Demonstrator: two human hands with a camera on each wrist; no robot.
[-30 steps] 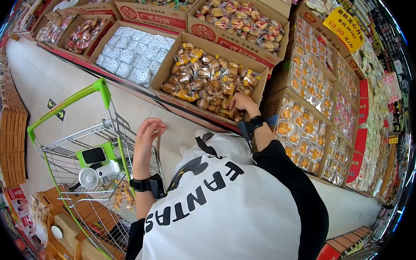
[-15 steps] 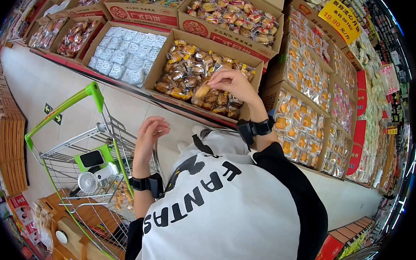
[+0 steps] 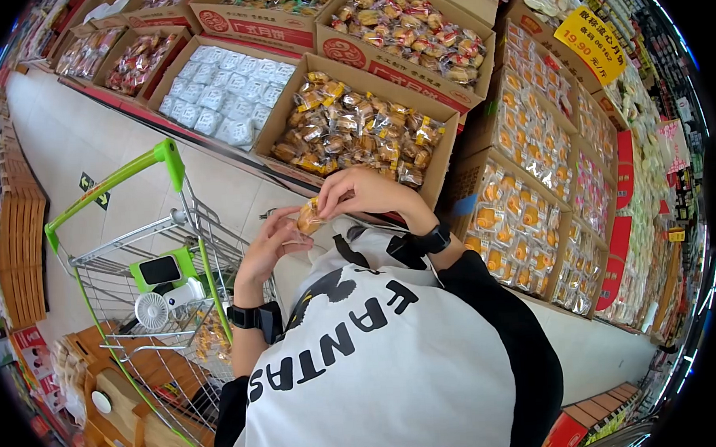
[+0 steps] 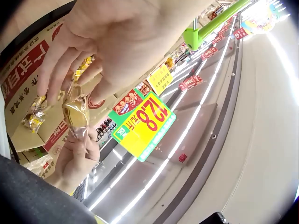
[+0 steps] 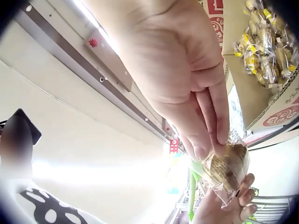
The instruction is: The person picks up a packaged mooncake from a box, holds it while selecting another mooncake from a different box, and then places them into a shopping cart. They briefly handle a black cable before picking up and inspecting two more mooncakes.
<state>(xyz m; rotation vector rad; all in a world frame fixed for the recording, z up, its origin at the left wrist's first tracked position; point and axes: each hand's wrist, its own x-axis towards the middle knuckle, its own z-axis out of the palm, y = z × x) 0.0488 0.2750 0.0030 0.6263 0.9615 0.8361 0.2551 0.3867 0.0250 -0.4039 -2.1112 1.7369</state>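
Note:
A wrapped mooncake [image 3: 309, 218], golden brown in a clear plastic packet, is between both hands in front of the shirt. My right hand [image 3: 368, 192] comes over from the right and pinches one end of the packet with thumb and fingers. From the other side my left hand [image 3: 266, 248] has its thumb and fingers on the opposite end. In the right wrist view the brown cake [image 5: 229, 165] shows patterned print on its wrapper. Just beyond the hands stands an open carton [image 3: 444, 158] full of similar packets with yellow labels.
At left stands a shopping cart [image 3: 112, 173] with a green handle, carrying a phone [image 3: 160, 269], a small white fan [image 3: 152, 310] and a bag of pastries [image 3: 212, 338]. A carton of white packets [image 3: 222, 97] adjoins the mooncakes. Trays of packed pastries [image 3: 527, 202] stand at right.
My right hand has lifted a mooncake out of the carton and brought it left and toward the body. My left hand, free before, now meets it at the packet.

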